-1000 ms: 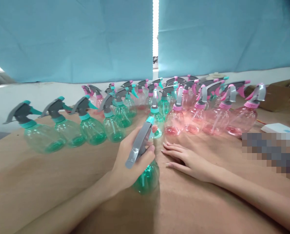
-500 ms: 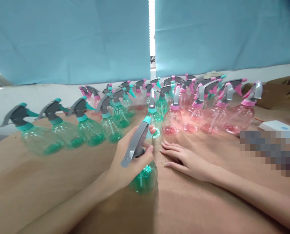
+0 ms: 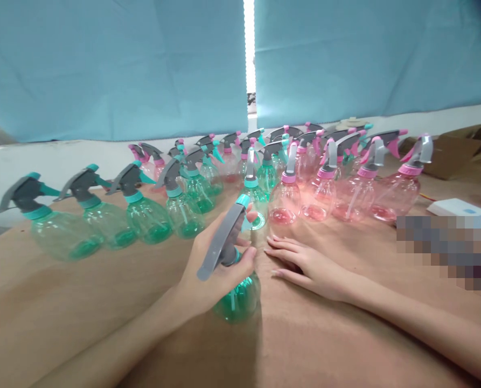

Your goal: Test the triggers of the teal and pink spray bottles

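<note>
My left hand [image 3: 211, 264] is wrapped round the neck of a green spray bottle [image 3: 240, 302] with a grey and turquoise trigger head. The bottle is upright, and the hand hides part of its neck and trigger. To its right my right hand [image 3: 305, 264] lies on the brown table [image 3: 329, 339], fingers stretched out, holding nothing. Just beyond the hands stand another green spray bottle [image 3: 253, 202] and a pink spray bottle [image 3: 284, 202].
A row of green spray bottles [image 3: 149, 215] runs to the left, with pink spray bottles [image 3: 355, 194] to the right and several mixed ones behind. At the right are a cardboard box [image 3: 452, 153], a white box [image 3: 458, 207] and a blurred patch.
The view has shifted very slightly. My left hand still grips the green spray bottle, and my right hand lies where it was.
</note>
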`<move>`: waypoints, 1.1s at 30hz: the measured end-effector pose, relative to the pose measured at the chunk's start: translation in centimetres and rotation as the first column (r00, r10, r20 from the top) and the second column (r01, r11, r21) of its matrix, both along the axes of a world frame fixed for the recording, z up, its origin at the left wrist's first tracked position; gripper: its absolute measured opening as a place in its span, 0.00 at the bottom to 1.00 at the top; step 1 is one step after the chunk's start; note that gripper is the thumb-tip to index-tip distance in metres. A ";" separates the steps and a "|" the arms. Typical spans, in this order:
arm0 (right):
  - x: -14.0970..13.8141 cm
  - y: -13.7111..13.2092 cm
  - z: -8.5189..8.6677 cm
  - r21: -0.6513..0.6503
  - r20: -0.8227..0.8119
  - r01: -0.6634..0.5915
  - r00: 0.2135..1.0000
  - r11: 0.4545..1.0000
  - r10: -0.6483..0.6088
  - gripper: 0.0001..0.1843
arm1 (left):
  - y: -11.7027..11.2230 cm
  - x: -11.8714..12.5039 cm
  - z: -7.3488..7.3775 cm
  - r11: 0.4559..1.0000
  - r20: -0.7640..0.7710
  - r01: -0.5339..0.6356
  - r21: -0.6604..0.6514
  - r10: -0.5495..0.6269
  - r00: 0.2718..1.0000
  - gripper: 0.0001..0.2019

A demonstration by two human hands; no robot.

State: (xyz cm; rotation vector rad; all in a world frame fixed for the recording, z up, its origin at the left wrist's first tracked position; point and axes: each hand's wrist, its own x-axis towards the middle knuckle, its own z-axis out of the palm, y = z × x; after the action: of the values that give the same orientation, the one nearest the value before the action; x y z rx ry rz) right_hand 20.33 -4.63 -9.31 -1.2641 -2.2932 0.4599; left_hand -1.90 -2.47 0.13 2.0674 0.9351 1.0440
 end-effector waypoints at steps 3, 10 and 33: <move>0.0 0.1 -0.1 0.003 0.015 -0.001 1.000 1.000 0.001 0.28 | -0.3 0.2 0.6 1.000 0.013 0.000 0.000 0.000 1.000 0.25; 0.1 0.2 -0.1 -0.005 0.050 -0.002 0.999 1.000 0.002 0.29 | 0.2 -0.1 0.5 0.999 -0.083 0.037 0.010 -0.036 0.996 0.22; 0.1 0.2 -0.1 -0.012 0.040 -0.010 0.999 1.000 0.010 0.30 | 0.1 -0.2 0.9 1.000 -0.056 0.012 -0.008 -0.012 0.998 0.21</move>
State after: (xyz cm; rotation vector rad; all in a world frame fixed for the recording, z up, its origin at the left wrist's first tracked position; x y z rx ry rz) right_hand 20.45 -4.43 -9.41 -1.2790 -2.3345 0.4563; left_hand -2.05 -2.34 1.02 2.1032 0.9513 0.9798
